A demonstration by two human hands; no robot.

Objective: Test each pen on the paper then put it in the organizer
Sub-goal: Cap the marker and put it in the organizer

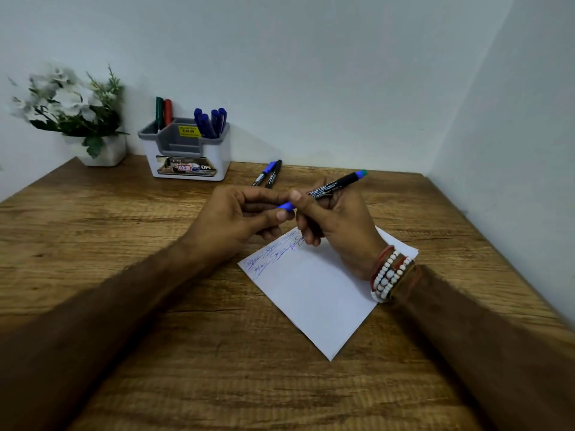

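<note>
Above the paper, two hands share one black pen. The right hand has its fingers curled round the barrel, and the left hand pinches the pen's blue cap between thumb and fingers. Blue scribbles cross the sheet's far edge. Further back, two pens lie side by side on the wooden table. Against the wall stands the organizer. Its left compartment holds a green pen and a red pen, and its right holds several blue pens. A potted plant sits to its left.
</note>
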